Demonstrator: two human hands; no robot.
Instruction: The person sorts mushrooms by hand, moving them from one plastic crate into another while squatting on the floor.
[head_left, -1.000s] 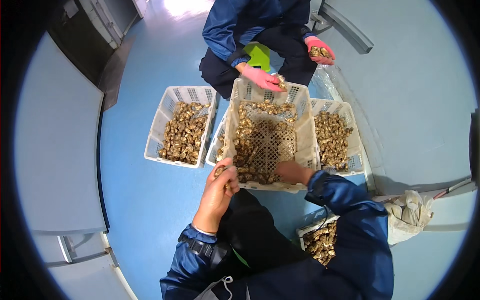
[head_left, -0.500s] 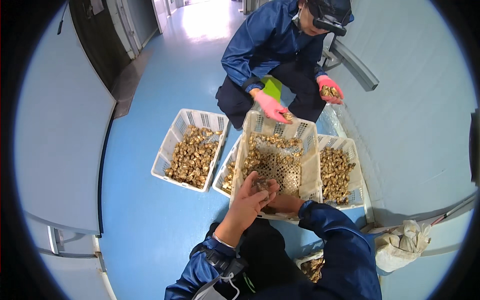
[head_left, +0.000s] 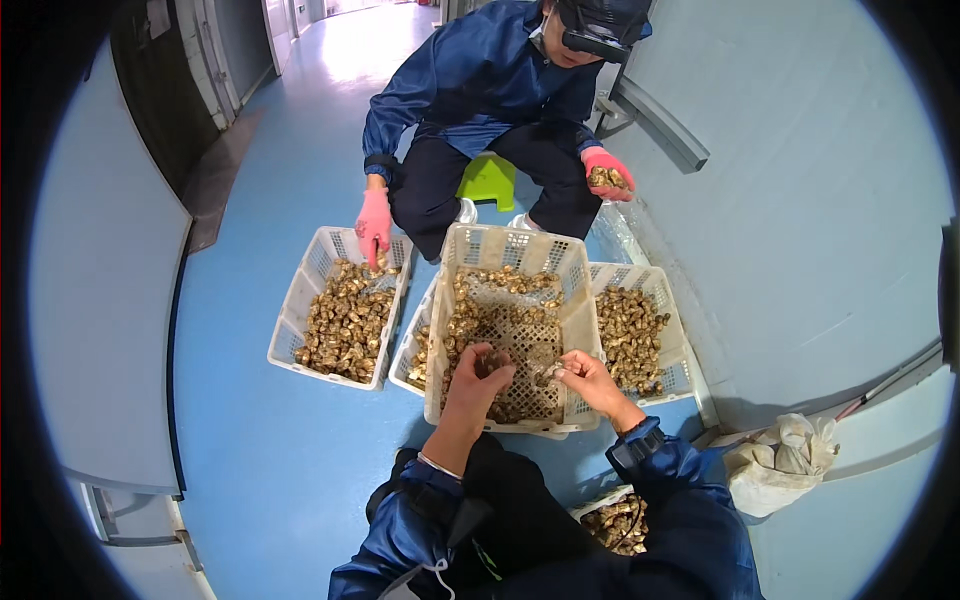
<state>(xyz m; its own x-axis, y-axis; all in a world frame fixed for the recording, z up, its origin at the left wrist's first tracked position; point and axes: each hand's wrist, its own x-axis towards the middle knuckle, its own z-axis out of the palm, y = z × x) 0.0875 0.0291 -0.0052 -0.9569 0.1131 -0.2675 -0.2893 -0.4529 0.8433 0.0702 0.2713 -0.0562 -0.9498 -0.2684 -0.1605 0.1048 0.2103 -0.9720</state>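
Over the near half of a white perforated crate (head_left: 578,300), my left hand (head_left: 470,395) is closed round dark brown bulb-like lumps (head_left: 490,362). My right hand (head_left: 592,380) pinches a pale brown, thin-looking piece (head_left: 546,372) a little to the right; its exact kind is hard to make out. Several golden-brown bulb-like lumps (head_left: 510,280) lie along the crate's far and left sides, and its holed bottom shows in the middle. This crate rests on top of others.
White crates of similar lumps stand at left (head_left: 290,325) and right (head_left: 680,350). Opposite, a person in pink gloves (head_left: 374,222) reaches into the left crate. A green stool (head_left: 488,180) is behind them. Another filled container (head_left: 615,522) sits near my legs; a white sack (head_left: 780,468) leans by the right wall.
My right hand has come up from the crate's bottom with a pale piece, away from my left hand. The other person's gloved hand has moved from the middle crate to the left one.
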